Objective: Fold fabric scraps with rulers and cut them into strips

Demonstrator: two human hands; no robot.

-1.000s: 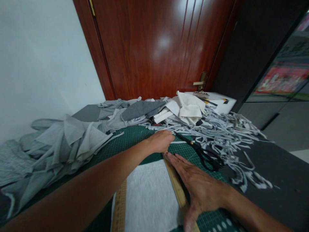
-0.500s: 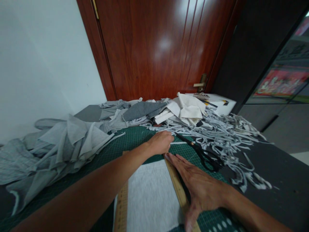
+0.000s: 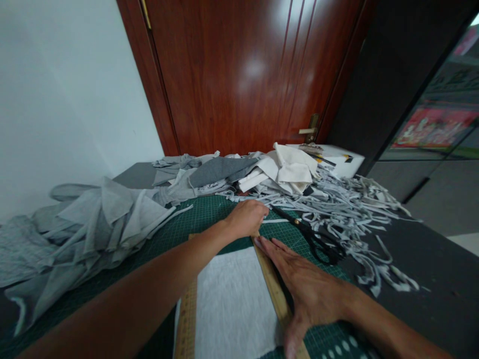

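Observation:
A light grey piece of fabric [image 3: 232, 304] lies on the green cutting mat [image 3: 209, 209], with a wooden ruler [image 3: 187, 319] along its left side and a second wooden ruler [image 3: 273, 284] along its right edge. My right hand [image 3: 310, 284] rests spread along the right ruler, pressing it down, thumb toward me. My left hand [image 3: 247, 218] is closed just beyond that ruler's far end; whatever its fingers grip is hidden from view. Black scissors [image 3: 318, 239] lie on the mat to the right of my hands, blades pointing toward the left hand.
Crumpled grey fabric [image 3: 97, 224] is heaped on the left. At the back lie more scraps and white cloth [image 3: 292, 169] before a white box [image 3: 340, 157]. Tangled grey strips [image 3: 359, 209] spread over the right side. A wooden door [image 3: 239, 75] stands behind the table.

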